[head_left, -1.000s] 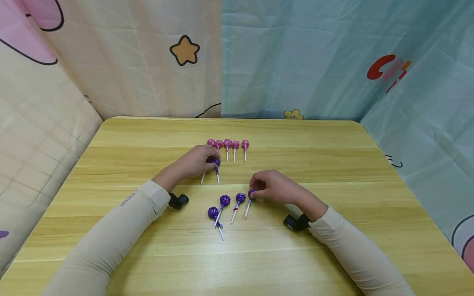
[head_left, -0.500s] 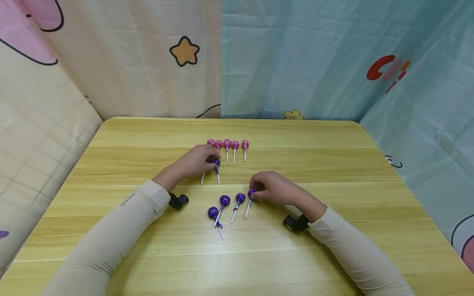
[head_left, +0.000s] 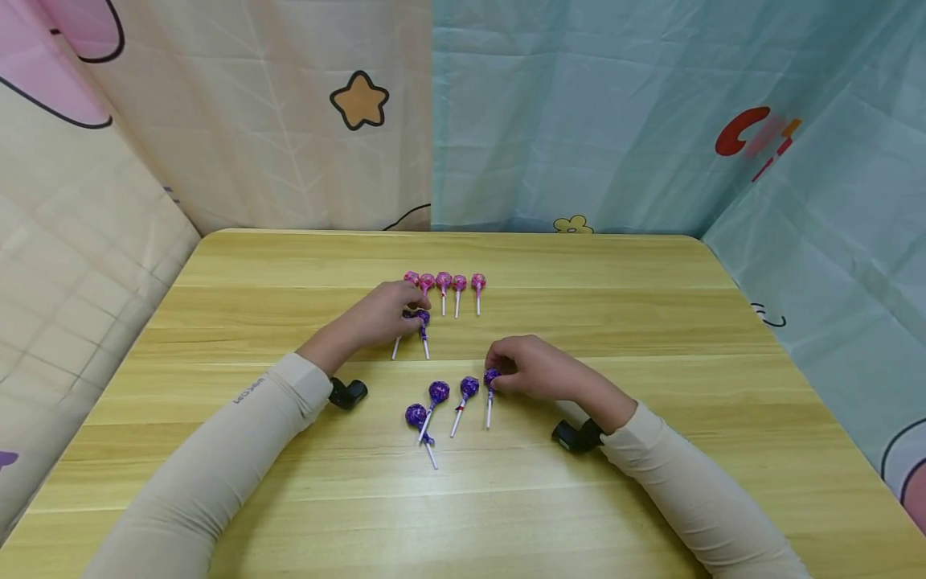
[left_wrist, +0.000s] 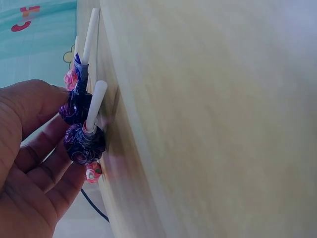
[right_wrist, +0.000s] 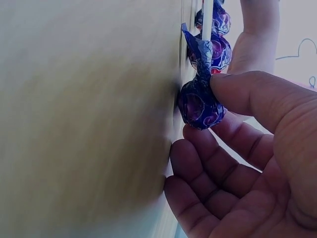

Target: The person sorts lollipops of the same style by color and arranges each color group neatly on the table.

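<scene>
My left hand [head_left: 383,316] reaches to two purple-wrapped lollipops with white sticks. Thumb and fingers pinch the right-hand lollipop [head_left: 424,318] at its head; the other purple lollipop [left_wrist: 85,144] lies beside it, nearer in the left wrist view. With thumb and forefinger, my right hand [head_left: 538,371] pinches another purple lollipop [right_wrist: 200,106] by its head, its stick [head_left: 489,414] pointing toward me. Left of it lie three more purple lollipops: one close by [head_left: 469,388], a second lollipop [head_left: 439,392], and a third lollipop [head_left: 415,416] whose stick crosses under the second's.
Beyond my left hand, several pink lollipops [head_left: 459,283] form a row on the wooden table [head_left: 615,297], sticks toward me. Patterned curtains [head_left: 579,121] hang around the table's far and side edges. A black wrist device [head_left: 576,437] sits under my right wrist.
The lollipop in my right hand has turned slightly, its stick end swinging right so that it points more directly toward me. My left hand has stayed almost still.
</scene>
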A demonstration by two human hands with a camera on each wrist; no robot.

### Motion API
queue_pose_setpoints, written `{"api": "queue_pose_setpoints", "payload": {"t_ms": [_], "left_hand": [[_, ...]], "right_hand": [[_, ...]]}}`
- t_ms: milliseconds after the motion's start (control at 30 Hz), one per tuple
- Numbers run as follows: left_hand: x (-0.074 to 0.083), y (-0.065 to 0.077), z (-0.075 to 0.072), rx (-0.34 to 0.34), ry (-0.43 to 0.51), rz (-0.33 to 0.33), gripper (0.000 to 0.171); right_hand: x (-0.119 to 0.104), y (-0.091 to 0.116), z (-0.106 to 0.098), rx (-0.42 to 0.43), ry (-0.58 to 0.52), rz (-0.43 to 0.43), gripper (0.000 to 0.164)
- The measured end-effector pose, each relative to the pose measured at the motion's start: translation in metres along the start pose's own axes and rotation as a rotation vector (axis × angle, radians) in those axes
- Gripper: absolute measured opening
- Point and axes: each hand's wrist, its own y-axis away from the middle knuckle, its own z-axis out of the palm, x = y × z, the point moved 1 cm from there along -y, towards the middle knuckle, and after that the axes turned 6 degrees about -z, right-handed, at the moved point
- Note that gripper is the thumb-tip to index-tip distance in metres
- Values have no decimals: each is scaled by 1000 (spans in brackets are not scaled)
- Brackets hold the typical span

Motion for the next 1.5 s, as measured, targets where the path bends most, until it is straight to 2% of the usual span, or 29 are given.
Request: {"api": "queue_pose_setpoints", "payload": {"t_ms": [333, 567, 900, 1200, 1400, 1500], "left_hand": [[0, 4, -4, 25, 32, -22, 28], [0, 6, -5, 38, 33, 4, 27], [8, 13, -7, 85, 70, 44, 26], [17, 31, -8, 83, 144, 46, 23], [23, 45, -7, 51, 244, 23, 26], [24, 51, -5, 29, 295, 34, 26]], "right_hand": [[-5, 1, -1, -8, -5, -22, 9], [-6, 1, -2, -14, -6, -37, 10], [-3, -2, -3, -6, -34, 0, 12], [-2, -8, -8, 25, -34, 7, 13], [-3, -15, -13, 39, -16, -23, 14], [-6, -19, -17, 46, -7, -42, 14]]}}
